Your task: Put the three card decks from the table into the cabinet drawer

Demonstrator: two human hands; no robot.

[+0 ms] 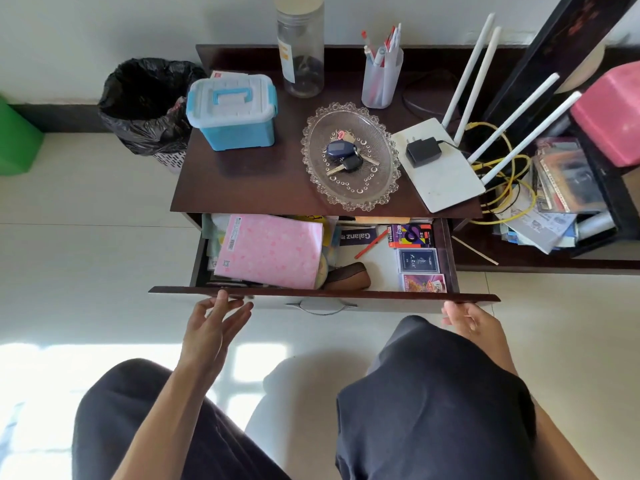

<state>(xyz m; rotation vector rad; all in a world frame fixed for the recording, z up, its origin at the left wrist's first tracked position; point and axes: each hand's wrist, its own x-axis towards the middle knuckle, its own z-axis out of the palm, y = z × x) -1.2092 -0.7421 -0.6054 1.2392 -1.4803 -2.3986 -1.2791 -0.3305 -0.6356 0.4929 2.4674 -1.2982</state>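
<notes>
The cabinet drawer (323,298) stands pulled out below the dark tabletop (256,174). Three card decks lie in a column along its right side: a multicoloured deck (410,235) at the back, a dark blue deck (417,260) in the middle, a purple-orange deck (423,283) at the front. My left hand (214,323) hovers open at the drawer's front edge on the left, fingers spread, holding nothing. My right hand (467,320) sits at the front edge on the right, fingers loosely curled with nothing in them.
The drawer also holds a pink notebook (272,251), a red pencil (370,244) and a brown pouch (348,277). On top stand a blue box (232,112), a glass dish with keys (349,155), a router (438,168), a pen cup (381,77) and a jar (300,46). A black-lined bin (149,105) stands left.
</notes>
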